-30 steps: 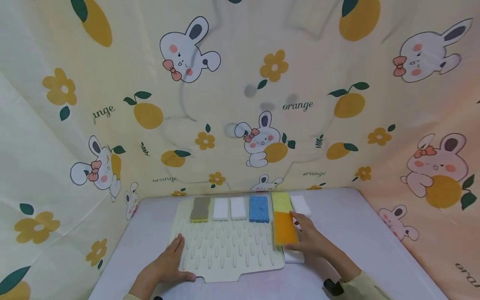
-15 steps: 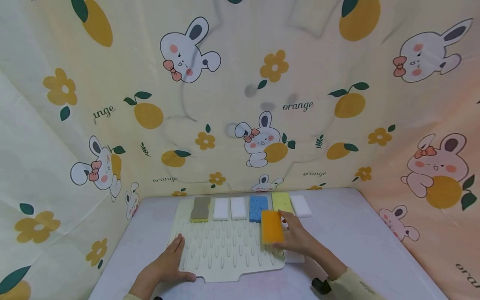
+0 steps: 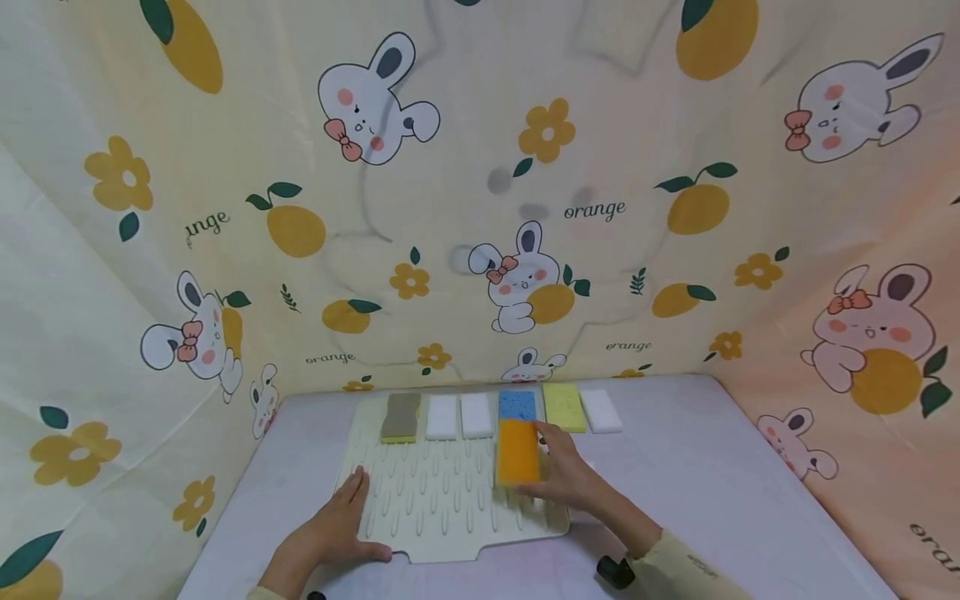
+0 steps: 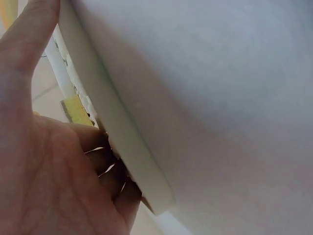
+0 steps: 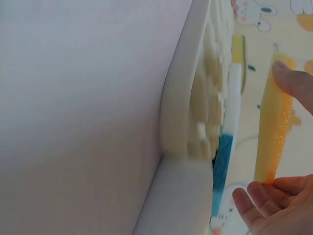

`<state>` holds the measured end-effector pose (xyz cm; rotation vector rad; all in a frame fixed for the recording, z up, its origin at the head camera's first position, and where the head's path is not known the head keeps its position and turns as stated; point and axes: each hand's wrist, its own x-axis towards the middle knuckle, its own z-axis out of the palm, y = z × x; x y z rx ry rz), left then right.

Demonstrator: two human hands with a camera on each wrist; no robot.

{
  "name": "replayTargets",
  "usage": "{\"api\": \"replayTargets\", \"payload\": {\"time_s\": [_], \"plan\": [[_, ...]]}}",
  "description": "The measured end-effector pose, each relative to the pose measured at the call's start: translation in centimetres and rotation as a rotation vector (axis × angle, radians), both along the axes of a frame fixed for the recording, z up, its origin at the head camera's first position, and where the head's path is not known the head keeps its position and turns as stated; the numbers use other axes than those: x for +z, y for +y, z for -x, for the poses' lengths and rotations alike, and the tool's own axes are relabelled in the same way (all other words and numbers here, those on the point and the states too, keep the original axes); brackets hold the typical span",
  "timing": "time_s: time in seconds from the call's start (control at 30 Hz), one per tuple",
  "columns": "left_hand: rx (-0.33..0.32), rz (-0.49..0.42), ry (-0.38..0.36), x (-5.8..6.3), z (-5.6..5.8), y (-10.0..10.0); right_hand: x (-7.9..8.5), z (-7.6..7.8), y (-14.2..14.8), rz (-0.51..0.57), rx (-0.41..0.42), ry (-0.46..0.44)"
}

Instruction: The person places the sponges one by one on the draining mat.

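Note:
An orange scouring sponge with a pale yellow layer hangs over the right part of a cream ridged drainer board. My right hand pinches it by opposite ends, thumb at one end and fingertips at the other. In the head view the sponge overlaps the lower part of a blue sponge. My left hand rests along the board's left edge, its fingers straight. Seen from the left wrist, the fingers and thumb touch the board's side.
Along the board's back stand a grey-topped yellow sponge and two white sponges. A yellow-green sponge and another white one lie at the back right. One white block sits beside the board's right edge. A patterned curtain surrounds the table.
My right hand has carried the orange sponge leftward, from in front of the yellow-green sponge to in front of the blue one. The left hand has stayed at the board's edge.

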<state>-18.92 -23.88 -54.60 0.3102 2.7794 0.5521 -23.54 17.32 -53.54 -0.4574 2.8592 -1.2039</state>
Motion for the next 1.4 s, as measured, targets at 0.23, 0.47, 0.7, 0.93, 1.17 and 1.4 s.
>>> {"api": "replayTargets", "payload": {"time_s": [0.23,0.47,0.7,0.93,1.17,1.4], "plan": [[-0.003,0.003,0.01,-0.5,0.3,-0.1,0.1,0.1,-2.2,0.028,0.068,0.015],[0.009,0.01,-0.001,-0.4,0.3,0.0,0.6,-0.2,-4.5,0.045,0.11,0.003],[-0.004,0.007,-0.009,-0.1,0.3,-0.2,0.5,-0.2,-6.9,0.058,0.133,-0.027],[-0.012,0.001,-0.033,0.1,0.4,-0.4,0.4,-0.2,-9.2,0.071,0.146,-0.047],[-0.01,0.003,-0.04,-0.1,0.4,-0.4,0.2,-0.6,-11.3,0.108,0.137,-0.114],[-0.002,0.021,-0.051,-0.2,0.4,-0.2,-0.2,-0.7,-13.0,0.097,0.146,-0.151]]}}
